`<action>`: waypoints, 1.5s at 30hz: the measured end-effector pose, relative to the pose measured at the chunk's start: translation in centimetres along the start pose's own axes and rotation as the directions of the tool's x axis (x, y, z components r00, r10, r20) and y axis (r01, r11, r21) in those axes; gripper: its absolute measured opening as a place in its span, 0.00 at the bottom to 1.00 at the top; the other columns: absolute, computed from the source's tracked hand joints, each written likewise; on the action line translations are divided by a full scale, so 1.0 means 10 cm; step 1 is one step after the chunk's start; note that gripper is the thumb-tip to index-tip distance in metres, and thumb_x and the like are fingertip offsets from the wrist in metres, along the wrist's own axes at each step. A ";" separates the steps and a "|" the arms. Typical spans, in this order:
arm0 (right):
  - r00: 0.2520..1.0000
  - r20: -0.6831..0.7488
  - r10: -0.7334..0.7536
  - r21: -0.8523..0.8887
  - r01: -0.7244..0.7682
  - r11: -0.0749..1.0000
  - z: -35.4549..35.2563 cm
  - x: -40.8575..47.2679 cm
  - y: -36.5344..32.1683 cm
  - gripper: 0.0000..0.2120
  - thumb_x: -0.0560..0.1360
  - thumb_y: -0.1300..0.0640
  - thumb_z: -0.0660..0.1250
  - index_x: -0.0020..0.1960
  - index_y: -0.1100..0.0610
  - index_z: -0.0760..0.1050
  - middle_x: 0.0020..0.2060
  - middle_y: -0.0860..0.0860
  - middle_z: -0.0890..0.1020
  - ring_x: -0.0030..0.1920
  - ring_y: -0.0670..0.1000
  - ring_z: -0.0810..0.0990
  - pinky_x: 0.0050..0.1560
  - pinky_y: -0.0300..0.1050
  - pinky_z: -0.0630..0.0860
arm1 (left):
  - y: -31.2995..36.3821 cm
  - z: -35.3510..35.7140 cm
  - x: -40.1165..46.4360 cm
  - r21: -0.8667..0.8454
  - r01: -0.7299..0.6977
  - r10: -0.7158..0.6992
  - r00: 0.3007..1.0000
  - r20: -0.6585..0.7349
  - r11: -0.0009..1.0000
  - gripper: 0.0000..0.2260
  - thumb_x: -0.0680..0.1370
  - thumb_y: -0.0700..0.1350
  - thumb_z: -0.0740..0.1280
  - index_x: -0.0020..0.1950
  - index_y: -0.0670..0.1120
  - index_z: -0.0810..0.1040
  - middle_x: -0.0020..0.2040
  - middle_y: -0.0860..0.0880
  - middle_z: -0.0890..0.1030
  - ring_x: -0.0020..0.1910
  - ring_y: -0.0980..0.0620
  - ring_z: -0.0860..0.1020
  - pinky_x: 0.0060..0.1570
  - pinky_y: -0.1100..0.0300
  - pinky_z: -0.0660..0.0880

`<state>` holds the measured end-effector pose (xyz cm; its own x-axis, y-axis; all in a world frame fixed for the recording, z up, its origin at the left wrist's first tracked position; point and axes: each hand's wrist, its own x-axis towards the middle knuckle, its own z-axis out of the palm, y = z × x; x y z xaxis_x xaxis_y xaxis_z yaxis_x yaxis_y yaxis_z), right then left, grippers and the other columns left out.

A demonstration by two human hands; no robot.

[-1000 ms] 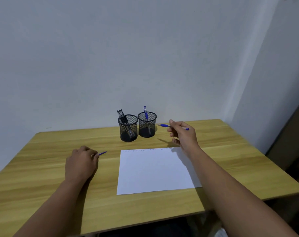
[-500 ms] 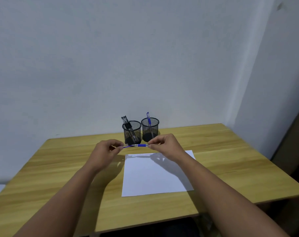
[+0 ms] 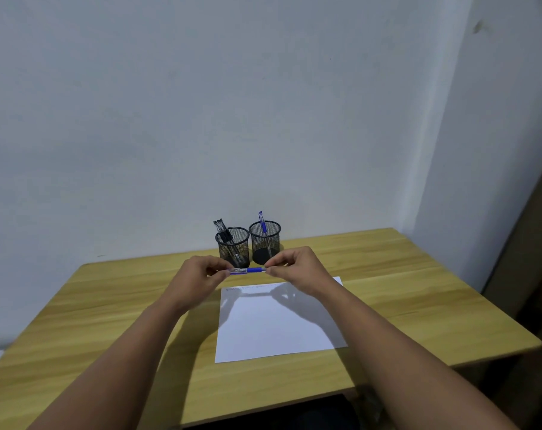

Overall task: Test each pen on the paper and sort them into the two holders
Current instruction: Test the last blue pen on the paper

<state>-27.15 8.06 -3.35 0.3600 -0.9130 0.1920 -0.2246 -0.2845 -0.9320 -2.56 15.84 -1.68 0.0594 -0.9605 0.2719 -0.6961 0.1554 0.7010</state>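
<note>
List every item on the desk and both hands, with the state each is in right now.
Blue pen: level in the air above the desk, pinched at both ends.
Left hand: pinches the pen's left end.
Right hand: pinches the pen's right end.
White paper sheet: flat on the wooden desk, faint marks along its far edge.
Left black mesh holder: upright, holds black pens.
Right black mesh holder: upright, holds one blue pen.

Here's the wooden table (image 3: pixel 403 293), pale grain running across, pushed against the wall. A white sheet of paper (image 3: pixel 273 327) lies flat on it (faint scribbles along its far edge). Just beyond the paper stand two black mesh holders, the left holder (image 3: pixel 233 247) touching the right holder (image 3: pixel 265 242).
</note>
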 end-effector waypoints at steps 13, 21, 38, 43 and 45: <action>0.997 0.072 -0.004 -0.133 0.013 0.991 -0.12 0.12 -0.15 0.06 0.76 0.67 0.76 0.53 0.63 0.87 0.31 0.45 0.82 0.27 0.36 0.75 0.34 0.30 0.70 | 0.28 -0.07 0.29 -0.110 0.029 -0.018 0.994 0.108 0.994 0.04 0.78 0.42 0.73 0.49 0.48 0.88 0.39 0.46 0.86 0.36 0.56 0.77 0.41 0.58 0.76; 0.970 -0.243 -0.024 -0.205 -0.027 0.978 -0.43 0.75 -0.42 0.07 0.73 0.64 0.76 0.44 0.52 0.85 0.40 0.50 0.87 0.42 0.52 0.86 0.49 0.50 0.85 | 0.37 0.13 0.86 0.128 -0.010 0.024 0.994 -0.106 0.992 0.24 0.76 0.59 0.72 0.69 0.51 0.78 0.59 0.52 0.84 0.60 0.52 0.79 0.61 0.50 0.77; 0.906 -0.409 -0.113 -0.150 0.055 0.987 -0.12 1.53 -0.19 0.08 0.77 0.56 0.74 0.55 0.52 0.81 0.39 0.43 0.84 0.42 0.44 0.85 0.42 0.40 0.80 | 0.08 0.81 1.50 0.709 0.076 0.005 0.994 -0.111 0.701 0.36 0.63 0.81 0.55 0.54 0.56 0.79 0.53 0.54 0.83 0.64 0.45 0.73 0.60 0.41 0.64; 0.949 -0.311 -0.048 -0.221 -0.023 0.975 -0.07 1.55 -0.11 0.09 0.76 0.56 0.76 0.55 0.53 0.82 0.38 0.45 0.85 0.45 0.49 0.87 0.50 0.50 0.85 | 0.05 0.83 1.50 0.717 0.065 0.045 0.990 -0.134 0.694 0.29 0.67 0.76 0.58 0.52 0.55 0.80 0.50 0.55 0.83 0.64 0.46 0.73 0.59 0.43 0.64; 0.960 -0.279 -0.008 -0.244 -0.063 0.968 -0.03 1.51 -0.02 0.10 0.76 0.55 0.74 0.56 0.52 0.82 0.38 0.45 0.86 0.48 0.51 0.88 0.55 0.55 0.84 | 0.05 0.85 1.49 0.713 0.074 0.035 0.990 -0.137 0.697 0.28 0.67 0.75 0.58 0.51 0.55 0.79 0.50 0.55 0.83 0.64 0.47 0.73 0.58 0.44 0.64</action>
<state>-21.99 -5.75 -0.21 0.0946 -0.9561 0.2774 -0.4611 -0.2890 -0.8390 -8.08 -0.37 -2.83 0.1324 -0.9140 0.3835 -0.9911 -0.1275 0.0383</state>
